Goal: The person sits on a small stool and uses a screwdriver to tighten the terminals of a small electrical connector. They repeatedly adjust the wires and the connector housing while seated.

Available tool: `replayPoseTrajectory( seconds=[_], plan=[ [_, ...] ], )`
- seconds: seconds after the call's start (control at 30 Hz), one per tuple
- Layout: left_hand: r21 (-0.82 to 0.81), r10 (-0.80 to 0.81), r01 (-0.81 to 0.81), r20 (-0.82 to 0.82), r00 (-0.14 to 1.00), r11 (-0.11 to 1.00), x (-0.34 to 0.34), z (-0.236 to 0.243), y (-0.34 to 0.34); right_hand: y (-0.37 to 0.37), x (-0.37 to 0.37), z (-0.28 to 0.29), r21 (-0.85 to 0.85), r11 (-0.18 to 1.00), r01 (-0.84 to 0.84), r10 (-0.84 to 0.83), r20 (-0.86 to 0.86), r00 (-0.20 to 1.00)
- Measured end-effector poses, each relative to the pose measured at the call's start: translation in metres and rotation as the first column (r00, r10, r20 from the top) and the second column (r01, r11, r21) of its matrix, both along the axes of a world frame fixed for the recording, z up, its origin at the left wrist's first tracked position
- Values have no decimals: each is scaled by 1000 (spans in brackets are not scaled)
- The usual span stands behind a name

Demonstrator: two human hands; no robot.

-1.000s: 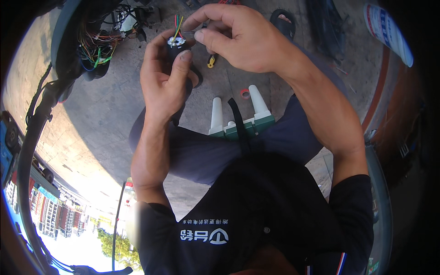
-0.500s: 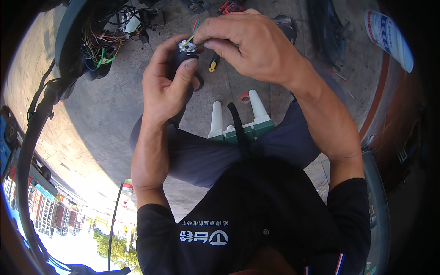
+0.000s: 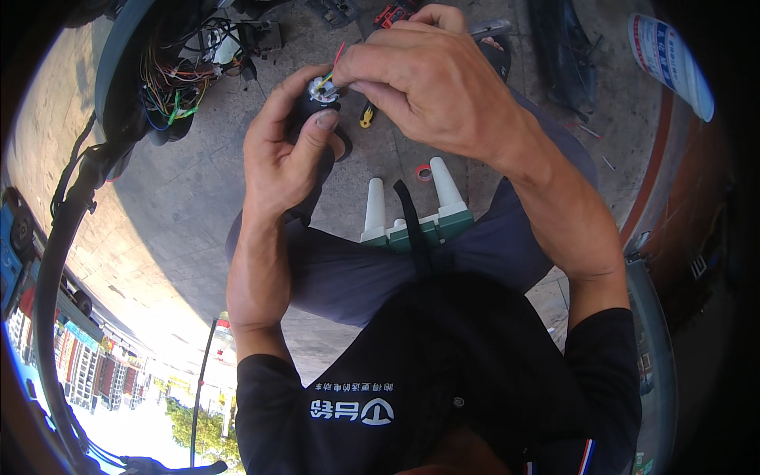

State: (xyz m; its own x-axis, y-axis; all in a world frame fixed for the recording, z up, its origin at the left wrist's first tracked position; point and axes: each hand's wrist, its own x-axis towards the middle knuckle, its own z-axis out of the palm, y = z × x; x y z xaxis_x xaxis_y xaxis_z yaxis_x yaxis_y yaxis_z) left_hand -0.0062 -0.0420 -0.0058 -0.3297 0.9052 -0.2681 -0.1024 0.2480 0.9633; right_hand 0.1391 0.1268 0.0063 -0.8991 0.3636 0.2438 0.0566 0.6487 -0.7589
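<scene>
The round part (image 3: 323, 93) is clamped in the left hand (image 3: 283, 149) (safest gripped around its sides); whether its likely fragile wires (image 3: 340, 55) are pinched by the right hand (image 3: 443, 91) is unclear.

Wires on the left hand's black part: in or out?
Out: coloured wires stick up from the black part, beside the right hand.

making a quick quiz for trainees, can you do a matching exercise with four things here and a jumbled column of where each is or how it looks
1. left hand
2. right hand
3. tape roll
4. wire tangle

A. upper left of the picture
B. fingers up against thin coloured wires
C. red, on the ground
D. curled around a dark round part

Pairs: 1-D, 2-B, 3-C, 4-A
</scene>
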Motion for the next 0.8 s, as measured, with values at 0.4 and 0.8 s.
replayPoseTrajectory(
  seconds=[0.4, 0.8],
  plan=[
    [-22, 11, -10, 73, 997, 1000, 2, 3, 0, -2, -3, 2, -68, 998, 12, -18, -91, 996],
    [-36, 32, -28, 110, 993, 999, 2, 2, -2, 2, -3, 6, -123, 991, -60, 61, 5, 998]
  ],
)
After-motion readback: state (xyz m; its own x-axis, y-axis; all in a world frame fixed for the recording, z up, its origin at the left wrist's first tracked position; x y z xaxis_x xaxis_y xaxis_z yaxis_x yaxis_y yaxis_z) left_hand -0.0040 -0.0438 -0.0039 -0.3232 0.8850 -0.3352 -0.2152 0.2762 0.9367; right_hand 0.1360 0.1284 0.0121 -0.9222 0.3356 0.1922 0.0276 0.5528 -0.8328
